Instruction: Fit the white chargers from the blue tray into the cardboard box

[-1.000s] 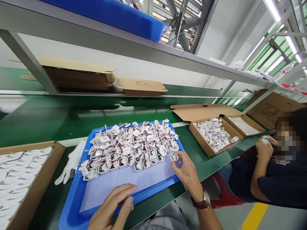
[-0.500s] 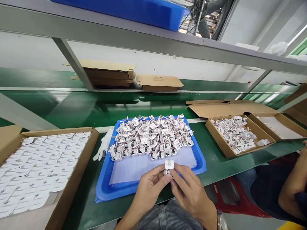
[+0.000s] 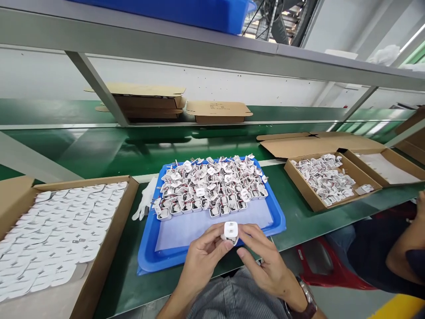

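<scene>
Left hand (image 3: 203, 259): fingers closed on the white charger shell (image 3: 230, 231).
Right hand (image 3: 265, 261): pinching the same shell, opposite side.
Shell: between both hands, above the blue tray (image 3: 149, 252) near edge.

Both hands met low at centre, forearms angling in from the bottom edge. Left hand (image 3: 204, 259) pinched with thumb and fingertips, palm turned right. Right hand (image 3: 265, 261) mirrored it, fingers curled, watch on wrist.
</scene>
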The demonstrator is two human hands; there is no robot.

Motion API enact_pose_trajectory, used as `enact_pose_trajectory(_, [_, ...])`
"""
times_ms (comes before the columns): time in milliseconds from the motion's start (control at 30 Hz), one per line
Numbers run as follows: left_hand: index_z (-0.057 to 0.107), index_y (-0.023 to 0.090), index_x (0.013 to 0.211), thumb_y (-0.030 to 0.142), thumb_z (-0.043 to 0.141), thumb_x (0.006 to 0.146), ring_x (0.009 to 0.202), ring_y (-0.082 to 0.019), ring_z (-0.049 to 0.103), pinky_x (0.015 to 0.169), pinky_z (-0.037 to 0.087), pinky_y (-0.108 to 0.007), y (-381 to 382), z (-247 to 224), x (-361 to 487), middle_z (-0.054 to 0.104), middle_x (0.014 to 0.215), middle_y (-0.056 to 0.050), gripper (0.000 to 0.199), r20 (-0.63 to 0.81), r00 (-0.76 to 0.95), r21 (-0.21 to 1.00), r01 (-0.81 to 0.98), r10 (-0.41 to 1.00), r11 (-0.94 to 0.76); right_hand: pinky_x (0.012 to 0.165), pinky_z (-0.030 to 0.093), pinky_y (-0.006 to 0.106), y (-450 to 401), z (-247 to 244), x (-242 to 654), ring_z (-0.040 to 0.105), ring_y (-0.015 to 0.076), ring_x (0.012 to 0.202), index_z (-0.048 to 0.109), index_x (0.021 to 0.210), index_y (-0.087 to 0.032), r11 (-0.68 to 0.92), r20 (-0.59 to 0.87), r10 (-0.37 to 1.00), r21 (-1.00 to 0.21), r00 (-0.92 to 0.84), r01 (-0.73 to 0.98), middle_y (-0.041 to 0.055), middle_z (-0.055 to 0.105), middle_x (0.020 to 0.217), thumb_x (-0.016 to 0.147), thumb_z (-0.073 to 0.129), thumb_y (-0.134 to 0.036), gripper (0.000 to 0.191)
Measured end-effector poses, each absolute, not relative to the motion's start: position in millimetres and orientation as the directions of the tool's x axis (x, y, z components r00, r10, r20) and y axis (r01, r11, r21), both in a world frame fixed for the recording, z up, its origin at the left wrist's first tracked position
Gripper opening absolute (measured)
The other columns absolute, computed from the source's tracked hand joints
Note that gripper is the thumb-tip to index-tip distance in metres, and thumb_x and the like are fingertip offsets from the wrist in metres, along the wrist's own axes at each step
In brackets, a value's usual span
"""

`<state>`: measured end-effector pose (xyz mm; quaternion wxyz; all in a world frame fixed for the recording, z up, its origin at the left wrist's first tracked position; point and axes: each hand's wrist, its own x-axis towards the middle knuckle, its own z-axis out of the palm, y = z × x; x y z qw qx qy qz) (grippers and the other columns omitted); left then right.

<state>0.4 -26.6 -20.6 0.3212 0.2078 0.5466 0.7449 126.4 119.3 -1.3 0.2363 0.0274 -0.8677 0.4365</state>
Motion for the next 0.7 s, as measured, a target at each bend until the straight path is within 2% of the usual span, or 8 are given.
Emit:
enact_pose_trajectory(200, [0.089,0.024,0.097,0.031,0.093,0.076,0.091,-0.023,0.078,0.084,0.066,-0.03,-28.3,-18.3,-1.0,0.084,0.099,-0.007,0.022,-0.036,-0.713,0.936,-0.27,0.701,-0.227,0.098,0.059,0.052,113.1,3.6,125.7,0.059,0.0311,0.123,0.039,0.163,-0.023,0.764,0.553,0.053,-0.558,-0.832,-0.322,0.019,0.06,0.137,0.098,0.053,0.003,0.071])
enact_pose_trajectory(333, [0.089,0.022,0.089,0.028,0.096,0.071,0.085,-0.023,0.078,0.076,0.066,-0.031,-26.6,-24.6,-0.7,0.084,0.094,-0.008,0.02,0.014,-0.76,0.936,-0.218,0.65,-0.275,0.095,0.06,0.054,105.9,5.3,124.9,0.058,0.033,0.119,0.038,0.163,-0.017,0.804,0.512,0.042,-0.527,-0.858,-0.275,0.0218,0.061,0.132,0.098,0.052,0.003,0.07])
enact_pose_trajectory(500, [0.088,0.018,0.09,0.04,0.095,0.073,0.095,-0.028,0.079,0.091,0.065,-0.04,-27.4,-33.8,-1.7,0.084,0.098,-0.011,0.029,-0.072,-0.724,0.914,-0.323,0.686,-0.245,0.099,0.06,0.055,109.1,4.2,127.3,0.06,0.0321,0.124,0.046,0.159,-0.023,0.72,0.463,0.09,-0.642,-0.882,-0.263,0.0192,0.061,0.14,0.101,0.051,-0.005,0.06])
enact_pose_trajectory(600, [0.085,0.016,0.105,0.045,0.09,0.079,0.09,-0.029,0.08,0.089,0.065,-0.042,-31.6,-33.0,-0.6,0.085,0.098,-0.012,0.038,-0.121,-0.712,0.902,-0.37,0.692,-0.223,0.107,0.058,0.053,114.4,1.6,129.5,0.06,0.0299,0.131,0.048,0.159,-0.026,0.583,0.457,0.133,-0.754,-0.879,-0.304,0.0158,0.061,0.146,0.103,0.051,-0.008,0.059])
enact_pose_trajectory(700, [0.081,0.015,0.115,0.045,0.083,0.087,0.097,-0.03,0.078,0.092,0.064,-0.043,-35.3,-28.3,1.0,0.083,0.111,-0.015,0.04,-0.132,-0.722,0.913,-0.356,0.68,-0.201,0.11,0.057,0.05,115.3,-0.7,129.3,0.061,0.0286,0.134,0.047,0.16,-0.028,0.537,0.421,0.171,-0.798,-0.891,-0.274,0.0138,0.063,0.146,0.104,0.054,-0.011,0.059])
